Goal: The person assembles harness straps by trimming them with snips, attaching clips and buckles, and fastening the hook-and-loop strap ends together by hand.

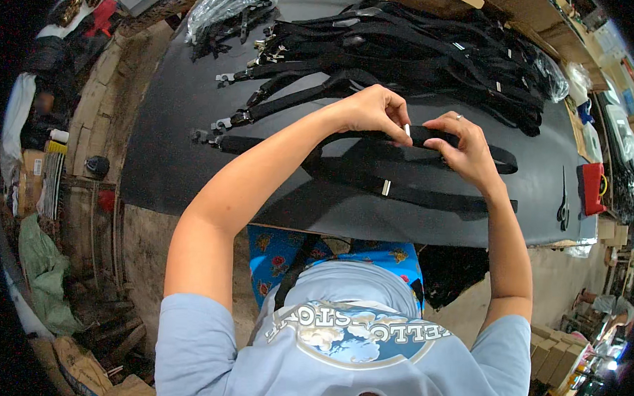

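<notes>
My left hand (372, 110) and my right hand (464, 149) both grip a black elastic strap (433, 136) just above the dark tabletop (163, 156). The left fingers pinch a small metal slider (407, 130) on the strap. The right hand, with a ring on one finger, holds the strap just to the right of it. Below the hands, more of the same strap set (374, 179) lies flat, with a silver buckle (386, 187) on it. A metal clip (199, 136) ends the strap at the far left.
A big pile of black straps with clips (408, 53) covers the table's far side. A clear plastic bag (223, 6) with more straps lies at the back left. Black scissors (564, 202) and a red box (592, 187) sit at the right edge. Cardboard boxes (547, 353) stand on the floor.
</notes>
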